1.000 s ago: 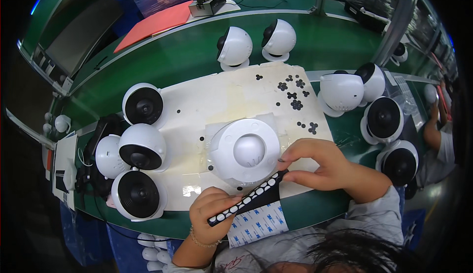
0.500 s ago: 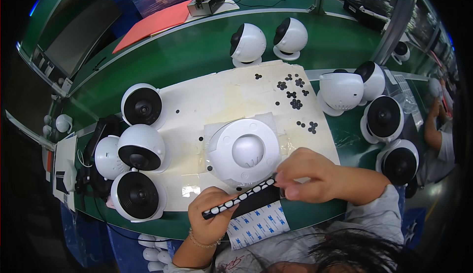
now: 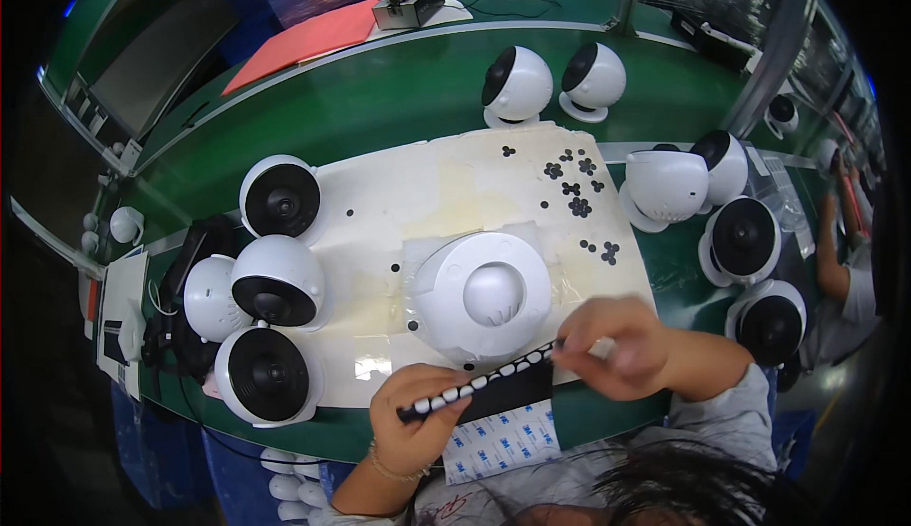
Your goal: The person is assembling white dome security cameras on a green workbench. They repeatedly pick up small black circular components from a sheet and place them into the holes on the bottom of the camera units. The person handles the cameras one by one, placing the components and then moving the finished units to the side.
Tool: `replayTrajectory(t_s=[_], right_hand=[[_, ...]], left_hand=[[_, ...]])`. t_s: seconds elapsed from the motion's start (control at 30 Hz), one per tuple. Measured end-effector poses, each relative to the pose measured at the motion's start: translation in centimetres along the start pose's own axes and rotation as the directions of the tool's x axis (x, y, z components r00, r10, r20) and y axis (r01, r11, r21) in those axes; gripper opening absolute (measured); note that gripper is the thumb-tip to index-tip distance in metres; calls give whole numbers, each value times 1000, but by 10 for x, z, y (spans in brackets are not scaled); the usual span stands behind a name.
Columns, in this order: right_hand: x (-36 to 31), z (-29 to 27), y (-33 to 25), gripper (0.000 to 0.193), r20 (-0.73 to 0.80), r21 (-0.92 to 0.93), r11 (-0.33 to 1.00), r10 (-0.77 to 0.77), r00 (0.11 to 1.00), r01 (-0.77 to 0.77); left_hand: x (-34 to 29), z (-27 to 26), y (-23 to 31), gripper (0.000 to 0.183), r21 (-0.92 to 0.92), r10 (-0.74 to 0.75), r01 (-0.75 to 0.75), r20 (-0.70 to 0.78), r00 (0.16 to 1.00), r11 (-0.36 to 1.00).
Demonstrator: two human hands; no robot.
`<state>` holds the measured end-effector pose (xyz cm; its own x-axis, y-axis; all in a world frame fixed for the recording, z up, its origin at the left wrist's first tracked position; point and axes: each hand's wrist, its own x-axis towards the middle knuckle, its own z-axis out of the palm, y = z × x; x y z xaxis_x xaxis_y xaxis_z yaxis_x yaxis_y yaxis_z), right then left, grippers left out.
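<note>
My left hand (image 3: 413, 417) is closed on a black sheet of adhesive pads (image 3: 512, 388). The sheet is bent over, so a row of white round spots runs along its upper edge; its lower part shows white backing with blue print. At the right end of that edge, the fingers of my right hand (image 3: 617, 347) are pinched together; what lies between them is too small to tell. Just beyond the sheet, a white round device (image 3: 436, 289) lies on a pale pad with its ring-shaped base facing up and a recess in the middle.
Loose black round pads (image 3: 580, 207), some in clusters, lie on the cream board (image 3: 455, 175). White ball-shaped cameras with black faces stand at the left (image 3: 269, 374), right (image 3: 745, 238) and back (image 3: 519, 84). A person's arm (image 3: 835, 241) shows at the far right.
The whole view has shifted slightly, so things on the table sit a little further right. My right hand's fingers have curled closer together at the sheet's end. My left hand keeps its hold.
</note>
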<state>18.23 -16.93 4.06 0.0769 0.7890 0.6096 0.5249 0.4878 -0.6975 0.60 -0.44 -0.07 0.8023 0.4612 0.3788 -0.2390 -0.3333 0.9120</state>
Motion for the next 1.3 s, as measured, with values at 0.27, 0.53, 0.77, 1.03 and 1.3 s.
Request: replayTrajectory(t_s=[0.27,0.53,0.77,1.03,1.3], right_hand=[[40,-1,26,65,-294,158,968,234,927,-194],[43,-2,31,62,-289,-23,969,231,929,-248],[38,0,30,55,-264,-358,920,67,962,-162],[50,-10,23,51,-186,-590,807,-100,977,-30],[68,9,25,58,-52,-164,957,234,971,-239]], left_hand=[[1,3,-7,39,321,284,-324,167,944,890],[3,3,-5,39,320,301,-352,198,933,880],[5,4,-2,36,330,289,-341,196,937,880],[7,2,0,39,371,294,-360,223,930,856],[8,3,-4,38,391,341,-395,202,918,831]])
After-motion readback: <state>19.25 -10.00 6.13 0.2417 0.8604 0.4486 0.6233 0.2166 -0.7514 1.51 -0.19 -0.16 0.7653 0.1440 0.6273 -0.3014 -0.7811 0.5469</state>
